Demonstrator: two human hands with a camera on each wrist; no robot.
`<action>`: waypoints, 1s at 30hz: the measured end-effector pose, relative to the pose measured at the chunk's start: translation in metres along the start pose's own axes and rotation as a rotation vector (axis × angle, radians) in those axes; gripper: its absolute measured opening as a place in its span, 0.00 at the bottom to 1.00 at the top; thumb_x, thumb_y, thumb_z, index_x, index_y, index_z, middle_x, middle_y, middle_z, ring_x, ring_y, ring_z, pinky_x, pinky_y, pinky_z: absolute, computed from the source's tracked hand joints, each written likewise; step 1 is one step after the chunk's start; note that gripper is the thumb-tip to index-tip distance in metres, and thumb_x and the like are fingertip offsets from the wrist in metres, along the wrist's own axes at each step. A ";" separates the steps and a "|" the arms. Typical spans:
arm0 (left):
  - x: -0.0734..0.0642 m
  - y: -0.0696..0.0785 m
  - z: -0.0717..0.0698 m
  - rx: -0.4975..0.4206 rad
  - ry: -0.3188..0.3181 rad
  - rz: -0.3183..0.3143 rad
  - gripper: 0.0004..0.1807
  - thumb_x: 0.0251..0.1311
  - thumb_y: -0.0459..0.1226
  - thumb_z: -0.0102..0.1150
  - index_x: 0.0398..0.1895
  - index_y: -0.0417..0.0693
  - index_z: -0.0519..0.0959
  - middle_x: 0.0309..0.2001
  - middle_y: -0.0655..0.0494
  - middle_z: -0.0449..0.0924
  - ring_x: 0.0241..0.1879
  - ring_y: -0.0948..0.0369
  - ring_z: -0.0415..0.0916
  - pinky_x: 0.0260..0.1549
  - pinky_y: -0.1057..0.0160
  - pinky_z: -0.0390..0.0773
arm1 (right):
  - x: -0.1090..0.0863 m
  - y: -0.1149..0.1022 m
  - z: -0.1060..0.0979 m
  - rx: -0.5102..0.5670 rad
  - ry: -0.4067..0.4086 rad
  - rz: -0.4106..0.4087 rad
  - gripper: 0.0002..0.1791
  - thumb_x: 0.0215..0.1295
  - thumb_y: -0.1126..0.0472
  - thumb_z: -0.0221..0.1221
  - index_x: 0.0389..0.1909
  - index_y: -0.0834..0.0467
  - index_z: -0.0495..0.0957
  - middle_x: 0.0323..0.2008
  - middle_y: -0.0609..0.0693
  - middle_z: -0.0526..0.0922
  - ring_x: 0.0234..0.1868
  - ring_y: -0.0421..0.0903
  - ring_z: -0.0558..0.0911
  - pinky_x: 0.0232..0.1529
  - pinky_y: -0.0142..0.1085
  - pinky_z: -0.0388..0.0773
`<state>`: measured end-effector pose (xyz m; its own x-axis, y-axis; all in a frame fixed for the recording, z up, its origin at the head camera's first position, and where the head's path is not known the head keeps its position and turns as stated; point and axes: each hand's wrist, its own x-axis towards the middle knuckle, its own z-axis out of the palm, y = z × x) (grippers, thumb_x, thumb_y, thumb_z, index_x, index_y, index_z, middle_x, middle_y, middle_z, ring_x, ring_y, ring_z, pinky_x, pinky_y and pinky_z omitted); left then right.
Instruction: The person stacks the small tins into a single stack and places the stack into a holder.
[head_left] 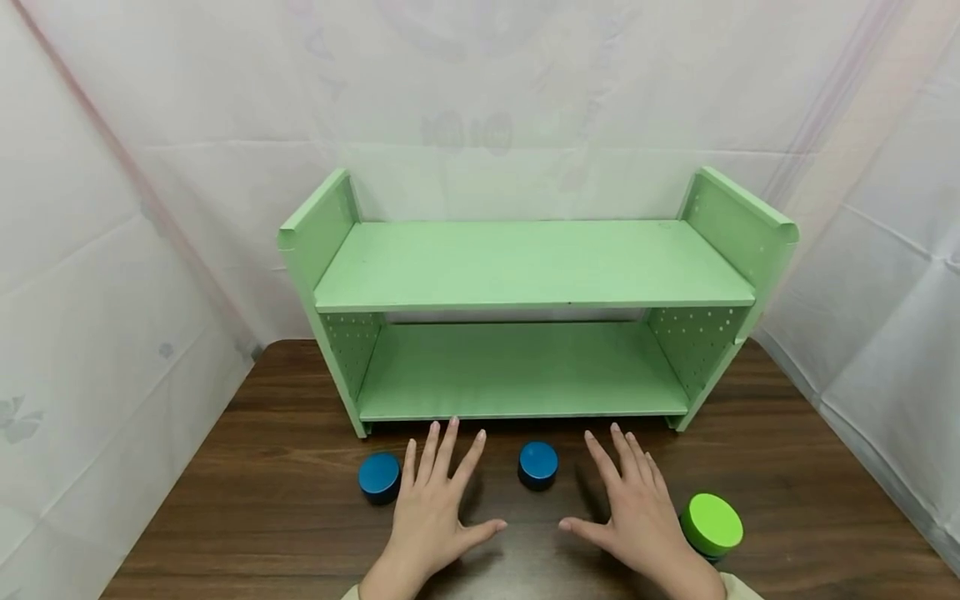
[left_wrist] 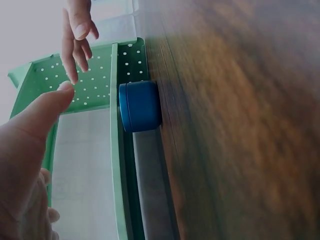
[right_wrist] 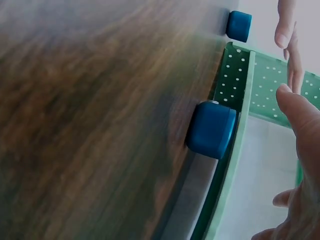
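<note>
My left hand [head_left: 431, 508] hovers over the table with its fingers spread, nothing in its grasp. Just left of its fingertips stands a small round blue tin [head_left: 379, 477]. A second blue tin [head_left: 537, 465] stands between the two hands, near the shelf's front; it shows from the side in the left wrist view [left_wrist: 140, 106]. My right hand [head_left: 636, 508] is likewise spread and holds nothing. Beside it on the right is a round container with a bright green lid [head_left: 712, 524], partly covered by the hand. In the right wrist view the thumb [right_wrist: 300, 107] is stretched out.
A light green two-tier shelf [head_left: 525, 262] stands behind the tins, with perforated side panels [head_left: 693, 346] and raised ends. Its lower board [head_left: 525, 367] sits just above the dark wooden table [head_left: 247, 500]. White printed sheeting [head_left: 480, 100] hangs at the back and sides.
</note>
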<state>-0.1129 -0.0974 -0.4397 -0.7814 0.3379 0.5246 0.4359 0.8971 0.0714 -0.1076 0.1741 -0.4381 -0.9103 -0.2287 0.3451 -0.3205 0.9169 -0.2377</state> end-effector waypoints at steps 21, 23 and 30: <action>0.009 0.004 -0.005 -0.203 -0.032 0.002 0.57 0.40 0.61 0.70 0.74 0.55 0.54 0.72 0.47 0.57 0.69 0.49 0.59 0.54 0.38 0.69 | -0.007 0.003 -0.034 0.014 0.178 0.022 0.58 0.39 0.35 0.71 0.71 0.52 0.57 0.66 0.65 0.62 0.65 0.66 0.63 0.53 0.63 0.65; 0.009 0.005 -0.006 -0.241 -0.080 -0.018 0.56 0.43 0.60 0.69 0.74 0.56 0.53 0.72 0.48 0.56 0.69 0.50 0.58 0.55 0.38 0.69 | -0.009 0.005 -0.037 0.020 0.183 0.031 0.59 0.39 0.35 0.71 0.72 0.51 0.57 0.65 0.65 0.62 0.64 0.66 0.63 0.53 0.64 0.65; 0.011 0.010 -0.007 -0.370 -0.187 -0.055 0.53 0.47 0.57 0.68 0.75 0.63 0.50 0.72 0.49 0.55 0.67 0.48 0.61 0.54 0.38 0.69 | -0.013 0.014 -0.045 0.036 0.188 0.062 0.61 0.36 0.38 0.74 0.73 0.50 0.55 0.64 0.66 0.63 0.63 0.68 0.63 0.53 0.64 0.64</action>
<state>-0.1141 -0.0871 -0.4267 -0.8610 0.3686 0.3505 0.4953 0.7645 0.4127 -0.0885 0.2041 -0.4051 -0.8648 -0.1037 0.4913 -0.2772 0.9144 -0.2950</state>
